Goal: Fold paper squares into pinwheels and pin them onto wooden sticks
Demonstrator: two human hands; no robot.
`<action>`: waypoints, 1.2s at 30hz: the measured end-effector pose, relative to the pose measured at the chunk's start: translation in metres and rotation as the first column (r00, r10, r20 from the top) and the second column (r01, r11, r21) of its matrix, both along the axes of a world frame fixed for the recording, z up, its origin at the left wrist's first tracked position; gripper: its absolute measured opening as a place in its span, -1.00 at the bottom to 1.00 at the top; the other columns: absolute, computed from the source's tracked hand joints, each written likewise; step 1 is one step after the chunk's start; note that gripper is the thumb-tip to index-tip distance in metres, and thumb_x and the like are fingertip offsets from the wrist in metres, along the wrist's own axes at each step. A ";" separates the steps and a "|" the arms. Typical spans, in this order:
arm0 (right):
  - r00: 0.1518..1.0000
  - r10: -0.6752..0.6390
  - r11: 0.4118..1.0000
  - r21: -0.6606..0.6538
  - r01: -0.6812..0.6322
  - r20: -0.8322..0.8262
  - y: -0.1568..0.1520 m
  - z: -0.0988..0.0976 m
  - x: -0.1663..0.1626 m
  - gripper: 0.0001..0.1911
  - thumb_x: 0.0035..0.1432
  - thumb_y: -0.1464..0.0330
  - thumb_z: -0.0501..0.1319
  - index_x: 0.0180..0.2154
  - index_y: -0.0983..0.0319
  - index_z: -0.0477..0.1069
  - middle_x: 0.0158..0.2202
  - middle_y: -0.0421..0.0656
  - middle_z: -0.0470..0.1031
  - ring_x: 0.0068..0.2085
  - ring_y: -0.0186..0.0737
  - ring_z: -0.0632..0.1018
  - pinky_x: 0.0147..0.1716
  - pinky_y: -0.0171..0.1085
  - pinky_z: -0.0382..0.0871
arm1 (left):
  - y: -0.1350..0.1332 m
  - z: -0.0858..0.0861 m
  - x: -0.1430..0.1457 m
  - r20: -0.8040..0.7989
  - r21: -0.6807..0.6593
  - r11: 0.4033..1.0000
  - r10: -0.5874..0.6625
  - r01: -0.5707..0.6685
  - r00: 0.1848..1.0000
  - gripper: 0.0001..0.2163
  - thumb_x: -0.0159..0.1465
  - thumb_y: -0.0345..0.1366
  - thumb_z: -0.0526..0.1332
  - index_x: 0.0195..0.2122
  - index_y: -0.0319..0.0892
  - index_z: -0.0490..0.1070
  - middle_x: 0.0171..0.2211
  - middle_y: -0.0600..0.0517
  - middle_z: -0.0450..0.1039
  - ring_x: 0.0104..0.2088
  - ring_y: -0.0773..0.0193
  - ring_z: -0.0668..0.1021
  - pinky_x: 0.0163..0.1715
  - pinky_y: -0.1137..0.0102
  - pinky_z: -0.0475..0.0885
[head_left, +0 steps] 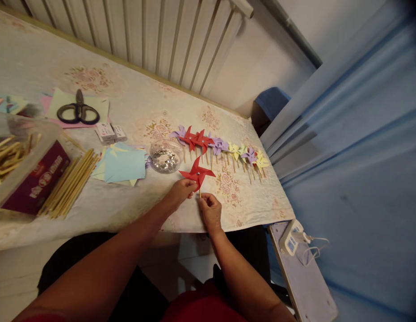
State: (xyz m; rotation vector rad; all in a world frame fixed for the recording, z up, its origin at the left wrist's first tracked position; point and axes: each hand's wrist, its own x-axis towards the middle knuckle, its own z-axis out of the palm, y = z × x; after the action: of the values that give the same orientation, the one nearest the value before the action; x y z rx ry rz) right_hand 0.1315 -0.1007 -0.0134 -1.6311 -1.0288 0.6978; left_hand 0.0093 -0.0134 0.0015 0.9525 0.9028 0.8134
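A red paper pinwheel [198, 172] with a pin at its centre stands upright between my hands, just above the table's front part. My left hand [183, 191] pinches its lower left blade. With thumb and fingers closed, my right hand [211, 210] grips its wooden stick [200, 194] below the blades. Behind it, a row of finished pinwheels [219, 146] in purple, red and yellow lies on the cloth. Left of the red pinwheel sits a clear round dish [165, 156] of small silvery pins.
Blue and pale paper squares [124, 163] lie left of the dish, near small white boxes [109, 132]. Black-handled scissors [79, 112] rest on coloured sheets. A plastic tub [33, 179] and a bundle of sticks [70, 183] stand at left. A power strip [291, 239] is at right.
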 end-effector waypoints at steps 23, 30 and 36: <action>1.000 -0.002 1.000 0.002 0.002 -0.005 0.000 -0.003 0.000 -0.79 0.00 0.26 0.26 -0.34 0.24 0.53 -0.53 -0.27 0.40 -0.49 -0.33 0.33 -0.46 -0.34 0.26 | -0.001 -0.001 0.006 0.015 0.075 0.993 -0.095 0.093 0.995 -0.77 0.01 -0.18 0.27 -0.61 -0.17 0.26 -0.69 0.17 0.20 -0.66 0.45 0.25 -0.62 0.48 0.09; 1.000 0.010 1.000 0.017 -0.010 0.001 0.001 -0.007 0.001 -0.81 0.02 0.27 0.26 -0.33 0.23 0.53 -0.53 -0.27 0.40 -0.49 -0.33 0.33 -0.46 -0.34 0.27 | -0.001 -0.005 0.008 0.021 0.055 0.995 -0.081 0.079 0.997 -0.77 0.01 -0.17 0.29 -0.58 -0.16 0.27 -0.70 0.18 0.21 -0.67 0.45 0.25 -0.63 0.48 0.12; 1.000 0.007 1.000 0.011 -0.007 0.023 0.001 -0.005 0.001 -0.80 0.01 0.26 0.25 -0.34 0.24 0.53 -0.54 -0.28 0.40 -0.49 -0.33 0.33 -0.46 -0.34 0.27 | 0.000 -0.007 0.007 0.064 0.044 0.995 -0.089 0.087 0.994 -0.76 -0.01 -0.17 0.31 -0.57 -0.17 0.27 -0.68 0.18 0.21 -0.67 0.46 0.26 -0.64 0.49 0.12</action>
State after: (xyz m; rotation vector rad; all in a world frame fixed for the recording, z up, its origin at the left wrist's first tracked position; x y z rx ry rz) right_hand 0.1326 -0.1001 -0.0185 -1.6293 -1.0534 0.6785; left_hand 0.0165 -0.0137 -0.0055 0.9896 0.7845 0.7863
